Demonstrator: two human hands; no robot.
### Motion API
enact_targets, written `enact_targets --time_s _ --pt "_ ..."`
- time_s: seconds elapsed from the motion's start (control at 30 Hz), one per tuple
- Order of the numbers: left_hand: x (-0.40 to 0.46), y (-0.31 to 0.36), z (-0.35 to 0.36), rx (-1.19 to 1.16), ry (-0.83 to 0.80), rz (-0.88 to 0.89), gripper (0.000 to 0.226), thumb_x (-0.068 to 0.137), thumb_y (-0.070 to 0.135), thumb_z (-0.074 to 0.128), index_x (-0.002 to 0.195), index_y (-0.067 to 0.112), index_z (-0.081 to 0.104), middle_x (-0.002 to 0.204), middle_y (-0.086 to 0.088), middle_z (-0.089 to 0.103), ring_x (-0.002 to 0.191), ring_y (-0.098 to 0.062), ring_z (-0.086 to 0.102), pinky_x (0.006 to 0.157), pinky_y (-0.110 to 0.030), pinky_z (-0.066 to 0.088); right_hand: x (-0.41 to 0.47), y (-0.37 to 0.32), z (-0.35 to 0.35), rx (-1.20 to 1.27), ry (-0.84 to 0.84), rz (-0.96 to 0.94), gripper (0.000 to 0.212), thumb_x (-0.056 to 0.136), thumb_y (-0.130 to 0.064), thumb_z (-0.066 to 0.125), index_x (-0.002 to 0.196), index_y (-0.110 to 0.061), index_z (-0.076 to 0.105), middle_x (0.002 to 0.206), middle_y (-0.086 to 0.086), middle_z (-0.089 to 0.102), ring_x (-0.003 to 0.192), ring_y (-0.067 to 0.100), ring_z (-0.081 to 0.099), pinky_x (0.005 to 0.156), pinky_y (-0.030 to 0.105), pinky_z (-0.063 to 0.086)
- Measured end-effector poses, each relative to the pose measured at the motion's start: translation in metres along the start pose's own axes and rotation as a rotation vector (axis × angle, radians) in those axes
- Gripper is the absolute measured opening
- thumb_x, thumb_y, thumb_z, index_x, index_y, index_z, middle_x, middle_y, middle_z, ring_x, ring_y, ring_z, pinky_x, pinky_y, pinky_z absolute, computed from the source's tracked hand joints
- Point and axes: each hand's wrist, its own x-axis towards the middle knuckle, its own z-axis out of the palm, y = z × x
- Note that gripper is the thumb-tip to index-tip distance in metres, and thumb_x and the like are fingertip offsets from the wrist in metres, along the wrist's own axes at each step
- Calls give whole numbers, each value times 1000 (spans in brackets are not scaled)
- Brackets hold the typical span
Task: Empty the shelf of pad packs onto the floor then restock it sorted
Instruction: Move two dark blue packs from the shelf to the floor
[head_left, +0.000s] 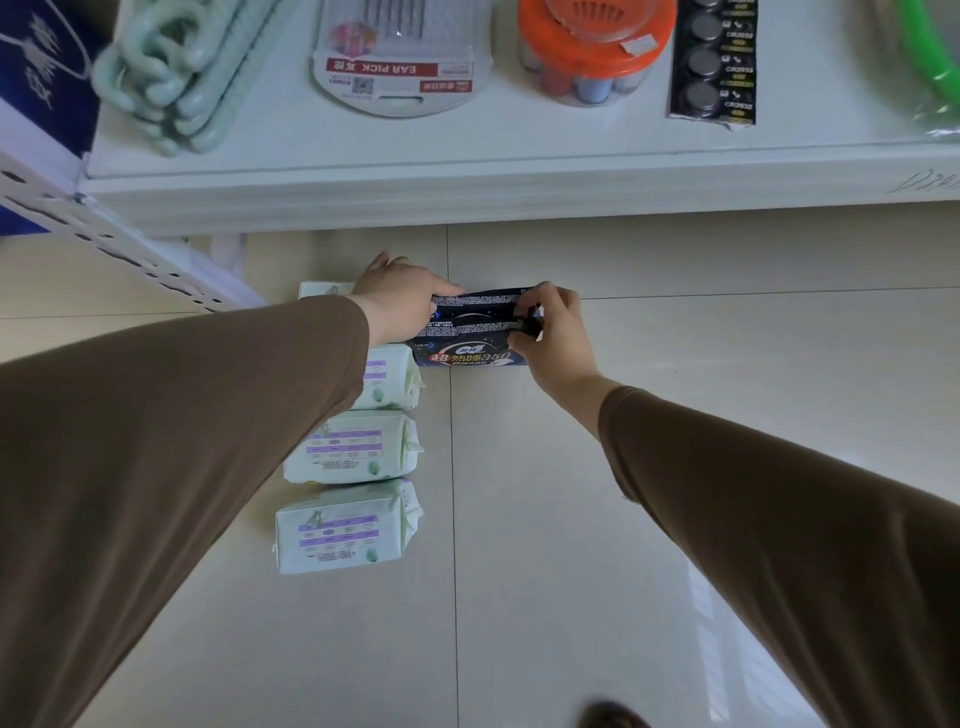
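Arms stretched down, our left hand (400, 301) and right hand (553, 332) each grip the dark pack (472, 332) ends on the floor (675, 415).

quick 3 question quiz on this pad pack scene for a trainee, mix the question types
1. True or false: both hands grip the dark blue pack.
2. How many pale green packs lie fully visible in the column on the floor? A) one B) two C) five
3. Fill in: the card on the shelf reads "EAR ____".

Key:
1. True: left hand and right hand hold its ends.
2. B: the nearest pack and middle pack; two further ones are partly hidden by the left arm.
3. PICK, on the ear pick card.
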Motion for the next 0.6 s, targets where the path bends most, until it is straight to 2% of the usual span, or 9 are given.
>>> enact_targets --time_s 0.03,0.1,0.23,0.4,0.6 --pt "-1 0 1 -3 1 2 50 102 17 41 142 46 45 139 -6 57 130 -26 40 119 -41 16 -1 0 1 -2 16 -5 39 80 3 64 111 -15 47 122 2 39 92 18 55 83 41 57" --pt "-2 -2 3 -22 0 11 50 102 16 41 142 45 45 139 -6 57 129 -27 40 118 -41 18 -2 1 2 7 38 -15 51 78 2 64 117 -17 38 122 1 40 93 22 57 78 40 55" --pt "-2 -6 7 -64 13 46 48 101 17 45 142 41 47 141 -6 55 131 -26 39 113 -38 26 -4 6 -1 -54 -20 -8 72 81 -5 70 141 -19 33 134 4 43 104 19 54 88 31 47" --pt "-9 -5 7 -109 46 51 45 102 23 47 146 34 45 126 -12 60 125 -30 45 104 -34 32 -4 6 -5 -99 -57 -19 76 82 -9 72 147 -21 34 140 5 39 103 12 47 87 23 39" --pt "-14 -4 7 -103 51 49 46 103 26 45 149 33 41 141 -10 54 132 -29 41 111 -37 30 -5 6 -5 -106 -64 -9 80 82 -10 74 149 -22 31 141 6 39 111 16 51 88 23 39"
